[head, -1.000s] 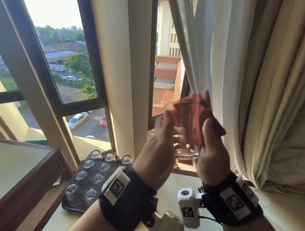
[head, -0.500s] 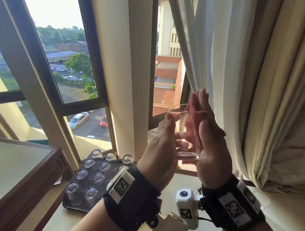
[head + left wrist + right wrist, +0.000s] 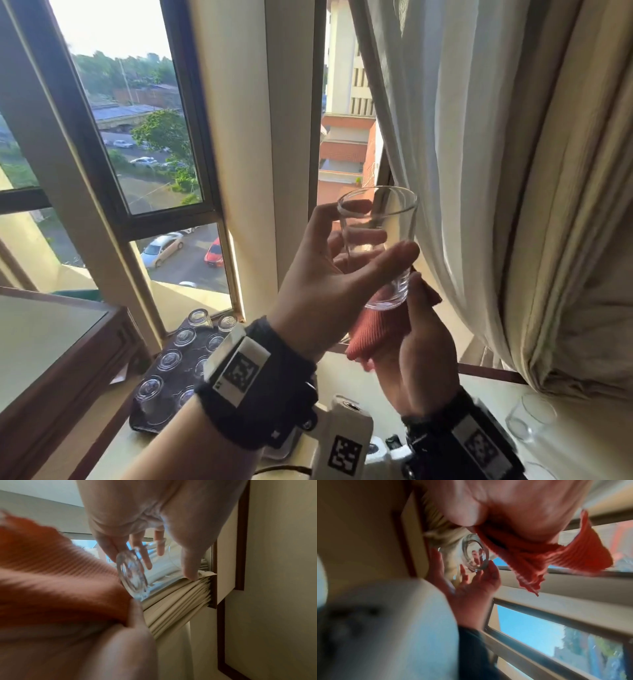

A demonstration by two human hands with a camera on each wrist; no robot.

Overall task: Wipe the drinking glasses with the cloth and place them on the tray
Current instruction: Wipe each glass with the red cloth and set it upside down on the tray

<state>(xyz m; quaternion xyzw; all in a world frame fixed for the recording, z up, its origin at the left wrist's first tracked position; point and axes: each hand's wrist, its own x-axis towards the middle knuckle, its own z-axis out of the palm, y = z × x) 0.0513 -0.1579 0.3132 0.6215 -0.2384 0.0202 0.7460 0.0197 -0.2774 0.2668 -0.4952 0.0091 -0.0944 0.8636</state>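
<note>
The left hand (image 3: 318, 274) is gripping a clear drinking glass (image 3: 378, 246) up at window height, thumb across the near side and fingers wrapped round the far side, mouth pointing up and tipped a bit toward 1 o'clock. My guess is it's being held against the daylight to check for smears, since the light is coming straight through it. The right hand (image 3: 414, 356) is sitting just under the base at about 5 o'clock from the glass, fingers closed on the bunched orange cloth (image 3: 373, 329), so the cloth is touching or nearly touching the bottom (hard to call from the wrist views, they're blurry).

The tray (image 3: 144, 423) is down at 8 o'clock from the hands, on the sill ledge by the window, with a bunch of glasses sitting upside down on it. It's looking pretty full, and the wrist strap is hiding its right part, so I can't tell where the free slot is.

Room-wise: the curtain (image 3: 479, 171) is hanging right beside the glass at 3 o'clock, and the wooden cabinet edge (image 3: 113, 342) is crowding the tray's left side. A couple more clear glasses (image 3: 529, 416) are waiting at 4 o'clock on the ledge.
</note>
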